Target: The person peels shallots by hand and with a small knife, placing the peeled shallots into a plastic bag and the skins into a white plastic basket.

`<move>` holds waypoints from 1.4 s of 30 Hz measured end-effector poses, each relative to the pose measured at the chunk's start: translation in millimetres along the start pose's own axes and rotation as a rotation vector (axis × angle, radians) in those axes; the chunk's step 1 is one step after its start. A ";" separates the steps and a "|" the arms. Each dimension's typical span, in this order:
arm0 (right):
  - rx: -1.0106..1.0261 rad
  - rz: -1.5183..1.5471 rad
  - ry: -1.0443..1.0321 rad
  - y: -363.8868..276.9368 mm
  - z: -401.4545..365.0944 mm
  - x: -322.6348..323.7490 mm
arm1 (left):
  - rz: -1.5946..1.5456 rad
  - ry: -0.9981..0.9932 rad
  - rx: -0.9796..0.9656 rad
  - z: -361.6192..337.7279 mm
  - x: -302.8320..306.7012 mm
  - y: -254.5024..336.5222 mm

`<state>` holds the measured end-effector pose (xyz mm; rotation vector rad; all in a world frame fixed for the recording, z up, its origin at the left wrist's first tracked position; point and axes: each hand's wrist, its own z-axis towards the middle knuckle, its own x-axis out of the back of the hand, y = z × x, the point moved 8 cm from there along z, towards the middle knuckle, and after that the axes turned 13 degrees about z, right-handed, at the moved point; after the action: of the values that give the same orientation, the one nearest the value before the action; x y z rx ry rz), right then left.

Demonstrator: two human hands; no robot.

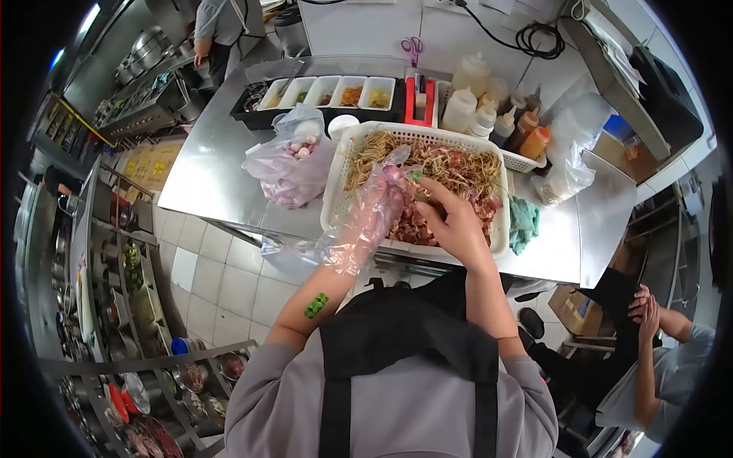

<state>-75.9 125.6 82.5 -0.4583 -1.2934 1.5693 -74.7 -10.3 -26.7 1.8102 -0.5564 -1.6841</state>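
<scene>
My left hand (pixel 384 189), inside a loose clear plastic glove, is closed around a small pink-purple bulb (pixel 395 174) that looks like a shallot. A bit of green shows by its fingertips. Bare and curled, my right hand (pixel 460 229) meets the left hand's fingertips, and what it pinches is too small to make out. Both hands are over a white perforated basket (pixel 334 187) holding reddish bulbs (pixel 421 229) with dry straw-coloured stalks (pixel 481 172). To the left, a thin plastic bag (pixel 286 169) contains pale pink bulbs.
Behind the basket stand a black condiment tray (pixel 243 118), a red holder (pixel 420 101) and several squeeze bottles (pixel 460 111). A green cloth (pixel 524 224) lies right of the basket on the steel table (pixel 210 164). At right sits another person (pixel 664 374); one more stands at the back left.
</scene>
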 end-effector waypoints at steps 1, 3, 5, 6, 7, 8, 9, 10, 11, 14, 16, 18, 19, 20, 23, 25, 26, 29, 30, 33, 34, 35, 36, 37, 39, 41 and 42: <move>0.016 -0.017 -0.012 -5.0 0.2 -2.4 | -0.027 -0.030 0.006 -0.8 -2.0 0.3; 0.012 -0.023 -0.018 -2.5 0.6 -4.8 | -0.050 -0.030 0.037 -4.6 -3.8 -1.5; 0.017 -0.035 -0.027 -2.2 2.7 -6.4 | 0.017 -0.022 -0.031 -4.9 -6.6 4.8; 0.043 -0.049 -0.027 -4.3 2.6 -7.0 | 0.019 -0.022 -0.027 -4.5 -5.2 3.4; 0.067 -0.064 -0.027 -6.0 2.6 -7.2 | 0.017 -0.003 -0.022 -3.6 -1.5 1.1; 0.063 -0.064 -0.022 -2.9 3.8 -7.6 | 0.015 0.015 -0.015 -2.8 1.6 -1.3; 0.099 -0.074 -0.021 -1.5 4.5 -9.4 | 0.015 0.012 -0.006 -4.7 -2.6 0.3; 0.136 -0.085 -0.019 -1.8 4.4 -10.9 | 0.030 -0.009 -0.026 -6.5 -9.7 5.3; 0.131 -0.087 -0.012 -1.2 3.9 -11.9 | 0.044 -0.031 -0.045 -7.4 -15.0 8.6; 0.114 -0.190 0.055 1.6 3.2 -14.0 | 0.096 0.066 -0.053 -2.7 -3.0 3.7; 0.100 -0.169 0.057 3.2 4.4 -13.1 | 0.121 0.068 -0.039 -4.9 -4.5 5.8; 0.088 -0.147 0.057 6.8 5.4 -11.0 | 0.146 0.073 -0.028 -6.0 -5.5 5.3; 0.088 -0.043 0.046 11.0 5.9 -10.1 | 0.145 0.060 -0.047 -5.5 -7.2 6.7; 0.087 0.061 0.036 14.7 6.2 -9.2 | 0.144 0.046 -0.066 -5.1 -8.9 8.2; -0.053 0.255 0.042 33.6 7.8 -3.2 | 0.212 0.057 -0.025 -8.5 -9.2 10.2; -0.074 0.220 0.055 31.7 7.7 4.4 | 0.136 0.024 -0.013 -10.6 -13.6 9.0; -0.092 0.182 0.064 33.4 8.2 8.2 | 0.058 -0.006 -0.002 -10.3 -16.8 8.0; -0.034 0.159 0.114 35.0 9.4 16.3 | 0.048 -0.072 0.033 -8.4 -20.5 6.8; -0.032 0.073 0.126 34.7 9.2 19.5 | 0.048 -0.074 0.032 -9.2 -22.1 7.6; -0.063 -0.011 0.120 27.8 6.1 19.9 | 0.044 -0.065 0.035 -8.7 -25.9 10.2; -0.104 -0.004 0.103 26.1 3.5 18.3 | 0.070 -0.022 0.021 -7.8 -21.4 9.7; -0.104 -0.005 0.102 21.9 2.8 19.2 | 0.096 0.023 0.009 -7.6 -16.1 8.9; -0.166 0.057 0.023 22.8 1.9 13.3 | 0.094 0.024 0.009 -7.5 -13.9 7.2; -0.228 0.118 -0.057 25.2 -0.1 6.3 | 0.124 0.026 -0.001 -7.3 -11.8 6.5; -0.173 0.108 -0.046 19.5 -2.6 1.9 | 0.153 0.030 -0.011 -8.6 -12.4 8.0; -0.117 0.099 -0.032 18.4 -2.2 -2.2 | 0.214 0.011 0.014 -12.0 -19.3 10.6; -0.015 0.068 0.004 15.3 -1.5 -2.0 | 0.215 0.012 0.017 -11.7 -17.9 9.0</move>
<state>-80.8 125.9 67.7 -0.5191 -1.2993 1.6156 -64.2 -3.3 -7.2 1.7043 -0.7340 -1.5269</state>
